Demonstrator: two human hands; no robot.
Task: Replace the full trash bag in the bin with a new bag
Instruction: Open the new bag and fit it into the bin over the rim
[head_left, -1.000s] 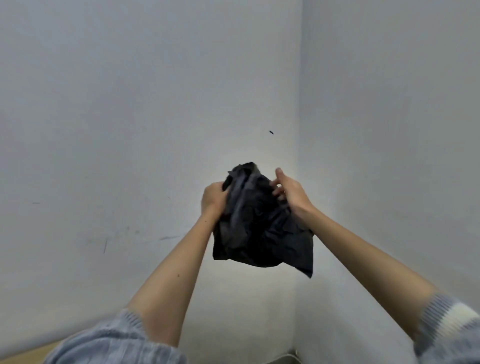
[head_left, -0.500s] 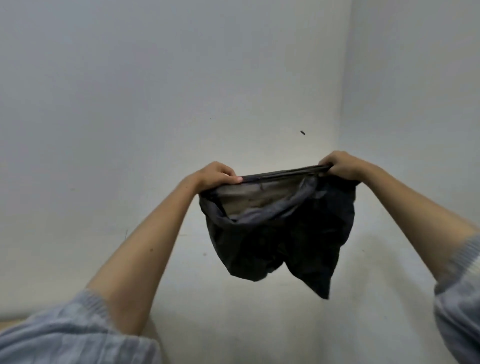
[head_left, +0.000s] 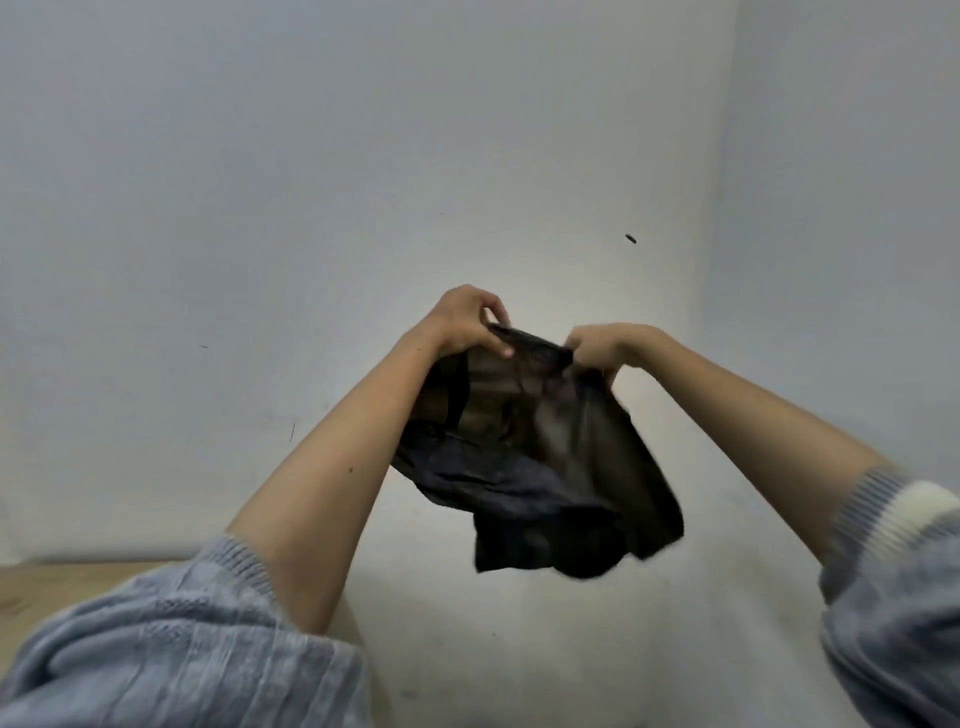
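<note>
A thin black trash bag (head_left: 540, 467) hangs in the air in front of a white wall corner, crumpled and partly see-through near its top. My left hand (head_left: 467, 322) pinches the bag's top edge on the left. My right hand (head_left: 602, 345) grips the same edge a short way to the right. Both arms are raised and stretched forward. No bin is in view.
White walls (head_left: 260, 208) meet in a corner (head_left: 722, 260) at the right. A strip of light wooden floor (head_left: 62, 582) shows at the lower left. A small dark mark (head_left: 631, 238) sits on the wall above my hands.
My hands have come closer together along the bag's top edge, so the stretched-open mouth has narrowed. Before that they pulled the bunched bag apart.
</note>
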